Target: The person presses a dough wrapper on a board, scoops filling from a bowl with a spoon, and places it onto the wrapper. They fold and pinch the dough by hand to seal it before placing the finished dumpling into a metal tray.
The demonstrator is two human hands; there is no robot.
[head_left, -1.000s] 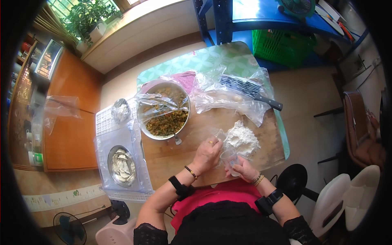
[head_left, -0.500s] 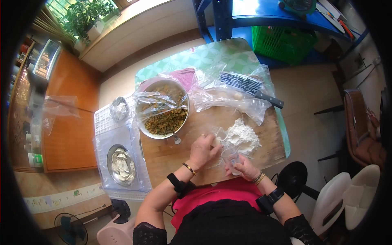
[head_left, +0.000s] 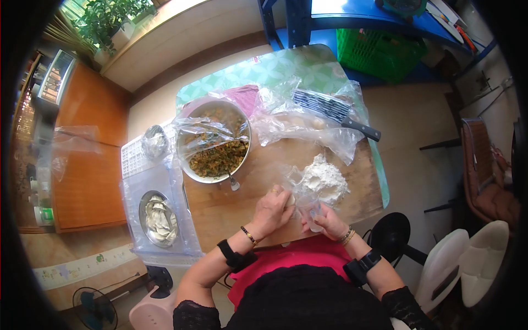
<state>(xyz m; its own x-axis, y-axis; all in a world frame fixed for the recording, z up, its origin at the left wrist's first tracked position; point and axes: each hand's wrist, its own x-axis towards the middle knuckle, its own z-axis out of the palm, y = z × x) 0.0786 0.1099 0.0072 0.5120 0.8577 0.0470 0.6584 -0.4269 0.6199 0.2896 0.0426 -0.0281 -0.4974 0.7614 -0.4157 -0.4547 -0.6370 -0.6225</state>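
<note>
My left hand is closed in a pinch above the wooden board. A small pale piece shows at its fingertips, too small to make out. Close beside it, my right hand grips a clear plastic cup, which is tilted. Just beyond both hands lies a heap of white flour, with clear plastic at its left edge. A large bowl of chopped green-brown filling stands to the left of the flour, partly covered by clear film, with a spoon handle sticking out.
A cleaver lies on plastic wrap at the board's far side, near a pink cloth. Left of the board are a metal plate of dumplings and a small film-covered bowl. A black fan stands at the lower right.
The cup has tipped and come nearer my left hand, which stays pinched beside it. The whole view has shifted slightly; the board's other contents look unchanged.
</note>
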